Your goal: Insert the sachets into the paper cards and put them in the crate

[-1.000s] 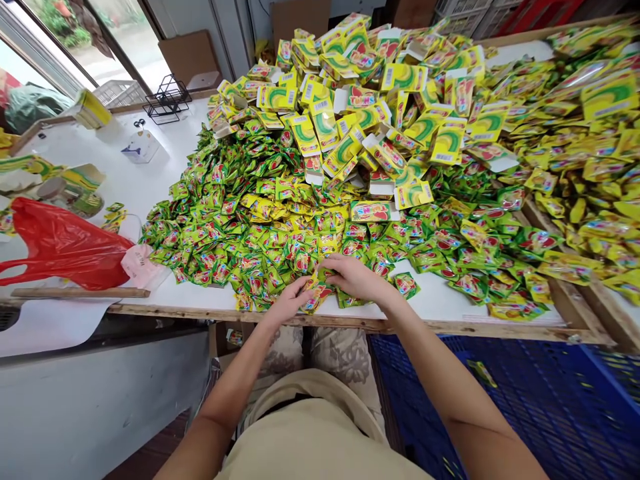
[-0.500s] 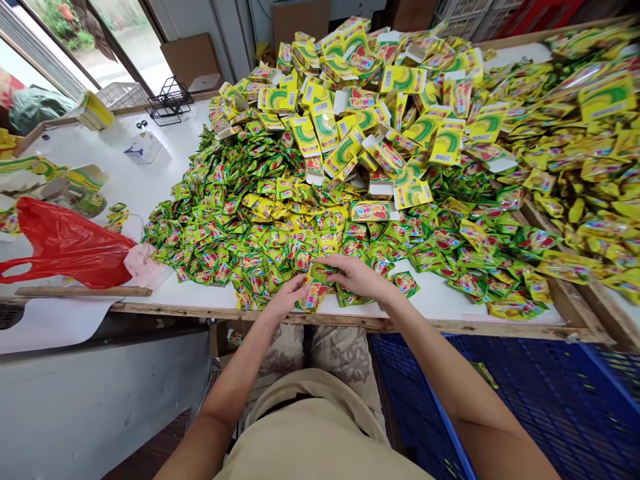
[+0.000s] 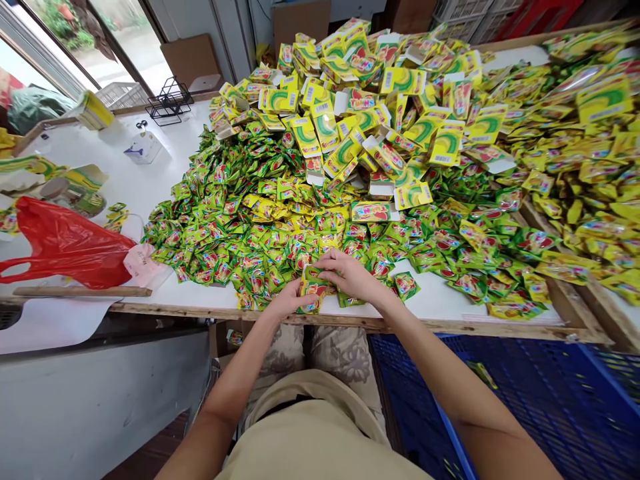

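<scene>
My left hand grips the left side of a small yellow-and-red box at the table's front edge. From the right, my right hand has its thumb and fingers pinched on a green packet at the top of the box. How far the packet is inside the box is hard to see. A broad heap of small green packets spreads behind and beside both hands. Beyond it lies a pile of yellow boxes, several with open flaps.
A red plastic bag lies at the left. Yellow packets fill the right part behind a wooden divider. Blue crates stand below at the right. A black wire rack is at the back left.
My left hand and the box have shifted slightly left. My right hand has moved a little up and left, its fingers now closer over the top of the box.
</scene>
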`<move>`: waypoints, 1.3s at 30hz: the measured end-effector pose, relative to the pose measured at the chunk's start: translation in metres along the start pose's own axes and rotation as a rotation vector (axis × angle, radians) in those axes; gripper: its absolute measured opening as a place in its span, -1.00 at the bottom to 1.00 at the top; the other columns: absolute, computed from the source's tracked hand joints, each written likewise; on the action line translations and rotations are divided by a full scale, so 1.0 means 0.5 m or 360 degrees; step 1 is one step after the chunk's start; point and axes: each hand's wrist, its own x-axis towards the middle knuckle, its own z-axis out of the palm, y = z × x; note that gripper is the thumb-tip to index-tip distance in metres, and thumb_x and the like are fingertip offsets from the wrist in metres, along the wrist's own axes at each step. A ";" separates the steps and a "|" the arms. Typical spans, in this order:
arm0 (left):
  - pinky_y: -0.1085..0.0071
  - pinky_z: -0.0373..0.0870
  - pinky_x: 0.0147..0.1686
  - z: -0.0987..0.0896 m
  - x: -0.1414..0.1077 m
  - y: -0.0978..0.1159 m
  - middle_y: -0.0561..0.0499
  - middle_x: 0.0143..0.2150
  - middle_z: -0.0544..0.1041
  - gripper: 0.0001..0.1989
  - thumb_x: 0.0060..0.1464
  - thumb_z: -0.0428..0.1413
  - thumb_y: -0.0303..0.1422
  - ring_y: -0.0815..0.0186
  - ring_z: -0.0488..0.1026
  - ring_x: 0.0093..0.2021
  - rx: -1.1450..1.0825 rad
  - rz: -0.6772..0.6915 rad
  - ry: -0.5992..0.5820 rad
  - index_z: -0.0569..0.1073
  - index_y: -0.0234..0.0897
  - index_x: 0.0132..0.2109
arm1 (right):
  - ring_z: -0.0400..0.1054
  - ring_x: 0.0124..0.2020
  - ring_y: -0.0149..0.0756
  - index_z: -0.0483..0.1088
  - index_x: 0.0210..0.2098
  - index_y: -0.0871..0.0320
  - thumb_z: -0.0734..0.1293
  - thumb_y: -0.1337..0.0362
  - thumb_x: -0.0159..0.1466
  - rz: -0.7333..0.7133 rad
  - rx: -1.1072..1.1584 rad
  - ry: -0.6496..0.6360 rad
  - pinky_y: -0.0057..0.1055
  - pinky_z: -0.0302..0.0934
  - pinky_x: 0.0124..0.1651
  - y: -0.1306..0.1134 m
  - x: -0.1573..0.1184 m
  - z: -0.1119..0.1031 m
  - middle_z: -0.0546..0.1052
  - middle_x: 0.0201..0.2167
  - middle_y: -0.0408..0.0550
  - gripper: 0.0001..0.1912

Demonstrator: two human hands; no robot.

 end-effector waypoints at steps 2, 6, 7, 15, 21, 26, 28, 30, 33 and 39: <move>0.32 0.35 -0.10 0.001 0.000 0.000 -0.03 -0.16 0.55 -0.39 -0.23 0.38 -0.11 0.22 0.46 -0.16 0.0031 -0.0009 0.0032 0.45 -0.34 -0.05 | 0.40 -0.24 -0.22 0.55 -0.15 0.13 0.32 0.36 0.26 0.0029 -0.0058 0.0039 -0.33 0.29 -0.17 -0.003 0.006 0.004 0.50 -0.31 0.01 -0.79; 0.36 0.34 -0.15 0.000 0.000 -0.002 -0.01 -0.18 0.54 -0.36 -0.26 0.38 -0.11 0.24 0.44 -0.18 0.0048 -0.0016 0.0102 0.43 -0.34 -0.04 | 0.40 -0.28 -0.27 0.53 -0.23 0.12 0.36 0.42 0.22 0.0051 -0.0031 0.0017 -0.38 0.24 -0.18 -0.011 0.010 0.025 0.53 -0.37 -0.08 -0.84; 0.36 0.34 -0.15 -0.001 0.000 -0.003 -0.01 -0.17 0.54 -0.35 -0.26 0.38 -0.11 0.25 0.44 -0.18 0.0045 -0.0016 0.0104 0.43 -0.34 -0.04 | 0.39 -0.29 -0.27 0.52 -0.26 0.11 0.36 0.43 0.22 0.0061 -0.0053 0.0010 -0.38 0.22 -0.18 -0.013 0.009 0.027 0.54 -0.38 -0.09 -0.86; 0.37 0.33 -0.16 -0.005 0.006 -0.011 0.00 -0.22 0.52 -0.37 -0.27 0.39 -0.13 0.25 0.43 -0.19 0.0004 -0.0015 0.0040 0.43 -0.36 -0.06 | 0.31 -0.23 -0.16 0.54 -0.27 0.05 0.28 0.31 0.33 -0.0002 -0.0506 -0.0401 -0.38 0.14 -0.27 -0.037 0.003 0.000 0.53 -0.42 -0.05 -0.83; 0.37 0.33 -0.15 -0.007 0.007 -0.016 -0.02 -0.19 0.52 -0.35 -0.25 0.38 -0.12 0.29 0.43 -0.22 -0.0043 -0.0007 0.0059 0.42 -0.35 -0.02 | 0.32 -0.27 -0.14 0.53 -0.24 0.10 0.34 0.39 0.23 -0.0060 -0.0654 -0.0452 -0.33 0.14 -0.21 -0.052 0.017 -0.004 0.51 -0.42 -0.01 -0.85; 0.39 0.33 -0.19 -0.005 0.008 -0.014 0.02 -0.29 0.52 -0.40 -0.27 0.39 -0.10 0.33 0.42 -0.29 -0.0031 -0.0045 0.0063 0.48 -0.37 -0.11 | 0.37 -0.25 -0.16 0.49 -0.26 0.13 0.29 0.35 0.28 0.0216 -0.0650 -0.0222 -0.39 0.10 -0.28 -0.069 0.005 0.004 0.55 -0.33 -0.01 -0.89; 0.40 0.33 -0.22 -0.005 0.008 -0.013 0.03 -0.33 0.51 -0.42 -0.28 0.39 -0.10 0.34 0.41 -0.32 -0.0025 -0.0060 0.0051 0.49 -0.38 -0.15 | 0.38 -0.33 -0.21 0.49 -0.27 0.11 0.29 0.33 0.29 0.0308 -0.0610 -0.0350 -0.42 0.04 -0.36 -0.070 0.004 0.005 0.55 -0.35 -0.03 -0.88; 0.40 0.33 -0.22 -0.005 0.008 -0.012 0.03 -0.32 0.52 -0.43 -0.27 0.39 -0.10 0.33 0.41 -0.32 -0.0027 -0.0063 0.0043 0.50 -0.38 -0.15 | 0.36 -0.42 -0.27 0.49 -0.30 0.11 0.30 0.33 0.28 0.0321 -0.0562 -0.0489 -0.45 -0.01 -0.41 -0.068 0.006 0.004 0.55 -0.40 -0.07 -0.88; 0.40 0.32 -0.21 -0.005 0.007 -0.012 0.01 -0.30 0.52 -0.42 -0.27 0.39 -0.12 0.32 0.42 -0.30 -0.0034 -0.0055 0.0035 0.49 -0.38 -0.13 | 0.34 -0.47 -0.32 0.50 -0.35 0.14 0.29 0.30 0.29 0.0264 -0.0519 -0.0606 -0.46 -0.03 -0.44 -0.063 0.014 -0.005 0.52 -0.47 -0.09 -0.85; 0.40 0.31 -0.20 -0.005 0.006 -0.011 0.02 -0.30 0.51 -0.42 -0.26 0.39 -0.12 0.33 0.40 -0.29 -0.0023 -0.0050 0.0034 0.47 -0.37 -0.11 | 0.36 -0.42 -0.30 0.50 -0.27 0.16 0.29 0.30 0.29 0.0166 -0.0349 -0.0886 -0.48 0.02 -0.41 -0.048 0.030 -0.020 0.55 -0.42 -0.09 -0.86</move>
